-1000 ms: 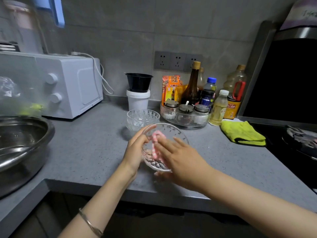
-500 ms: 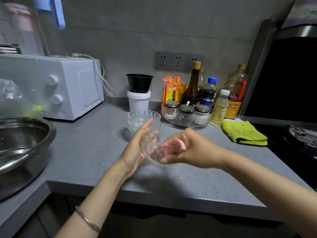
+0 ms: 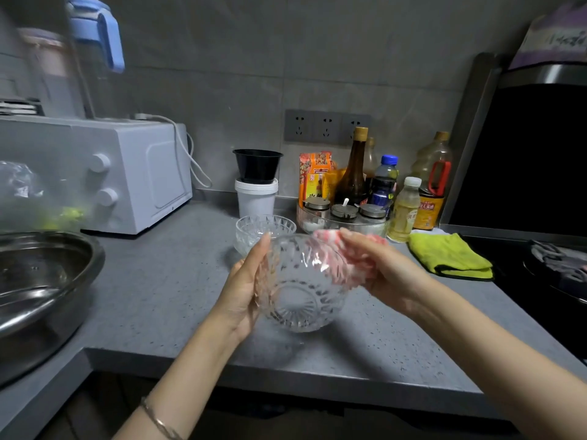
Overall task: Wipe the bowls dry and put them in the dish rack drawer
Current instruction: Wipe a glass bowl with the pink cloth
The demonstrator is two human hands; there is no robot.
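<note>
The person holds a clear cut-glass bowl (image 3: pixel 301 290) in the air just above the grey speckled table (image 3: pixel 152 300). It is tilted so that its patterned base faces the camera and its mouth points away. The left hand (image 3: pixel 244 290) lies flat against the bowl's left side, fingers straight and together, propping it rather than wrapping it. The right hand (image 3: pixel 384 271) is curled round a bunched pink-and-white cloth (image 3: pixel 343 258) and presses it on the bowl's right rim and upper wall, where the cloth shows through the glass. Whether any of the cloth reaches inside the bowl cannot be told.

Behind the held bowl, a second, smaller clear cut-glass bowl (image 3: pixel 265 228) stands upright on the table, touched by neither hand. It is just in front of a white plastic tub (image 3: pixel 256 196) with a black plastic bowl (image 3: pixel 257 165) stacked on top. A folded yellow-green cloth (image 3: pixel 449 255) lies well off to the right. A white countertop oven (image 3: pixel 133 176) stands at the back left, and a large steel basin (image 3: pixel 44 287) sits at the left edge.

The task appears to be in its early part, with the wiping of the larger bowl under way. The dish rack drawer is not in view, and nothing shows a bowl put away. What seems left is to finish this bowl, carry it to the drawer, then deal with the smaller bowl. Whether that one is already dry cannot be judged.
</note>
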